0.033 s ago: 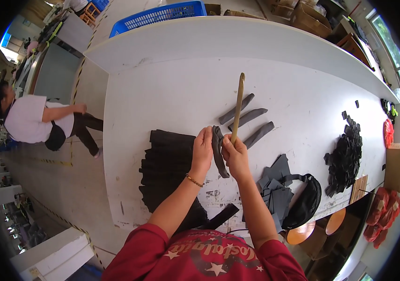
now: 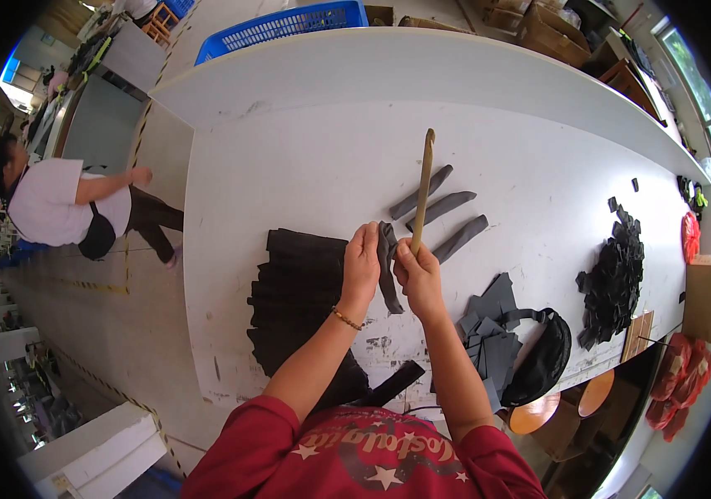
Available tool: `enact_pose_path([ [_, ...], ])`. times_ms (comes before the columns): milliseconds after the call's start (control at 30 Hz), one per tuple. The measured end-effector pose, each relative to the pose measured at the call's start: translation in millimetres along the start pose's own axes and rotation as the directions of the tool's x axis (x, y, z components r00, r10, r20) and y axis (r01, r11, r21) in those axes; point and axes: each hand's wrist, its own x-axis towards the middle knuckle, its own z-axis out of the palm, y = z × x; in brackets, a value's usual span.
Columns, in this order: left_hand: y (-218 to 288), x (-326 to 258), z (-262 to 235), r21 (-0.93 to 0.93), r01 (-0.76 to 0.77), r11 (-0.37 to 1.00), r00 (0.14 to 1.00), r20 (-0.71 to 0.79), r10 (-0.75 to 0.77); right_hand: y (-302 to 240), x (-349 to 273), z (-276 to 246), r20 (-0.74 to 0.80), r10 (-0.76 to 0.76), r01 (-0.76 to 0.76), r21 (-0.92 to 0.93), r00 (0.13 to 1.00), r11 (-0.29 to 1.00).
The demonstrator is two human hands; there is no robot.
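Note:
A short dark fabric tube hangs between my hands, its lower end loose above the white table. My left hand is closed on the tube's upper part from the left. In my right hand, fingers wrapped round its lower end, is a yellowish-brown stick that stands almost upright and has a notched tip. The right fingertips are close to the tube; whether they touch it is hidden. Three similar dark fabric tubes lie just beyond the right hand. Left of my hands, black fabric strips are spread in an overlapping row.
Dark flat pieces and a black mesh waist bag lie right of my forearm. Farther right is a heap of small black pieces. A raised ledge borders the far side, with a blue basket behind. At left a person walks.
The fabric tube's loose lower end has shifted slightly up and left. My hands and the stick stay nearly in place. The person at left has moved a little.

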Motion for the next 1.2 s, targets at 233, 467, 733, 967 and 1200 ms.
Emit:
enact_pose_path([
  [233, 16.2, -2.6, 2.3, 0.139, 0.039, 0.990, 0.986, 0.154, -0.060, -3.9, 9.5, 5.3, -0.076, -0.197, 0.184, -0.152, 0.977, 0.971],
  [467, 6.6, -30.5, -18.6, 0.210, 0.354, 0.911, 0.694, 0.594, -0.407, -18.6, 32.9, -26.3, -0.396, -0.273, 0.281, -0.039, 0.877, 0.959],
  [733, 5.1, -66.9, -29.6, 0.304, 0.334, 0.892, 0.545, 0.710, -0.446, -26.4, 64.9, -70.2, -0.604, -0.312, 0.263, -0.170, 0.734, 0.950],
  [967, 39.5, -49.1, -125.2, 0.632, -0.305, 0.712, 0.937, 0.331, 0.108, -12.2, 29.4, -115.3, -0.375, -0.382, 0.098, -0.594, 0.845, 0.798],
  [1200, 63.5, -101.9, -180.0, 0.659, -0.197, 0.726, 0.963, 0.269, 0.017, 33.3, -82.9, -119.8, -0.014, -0.086, 0.050, -0.722, 0.996, 0.691],
])
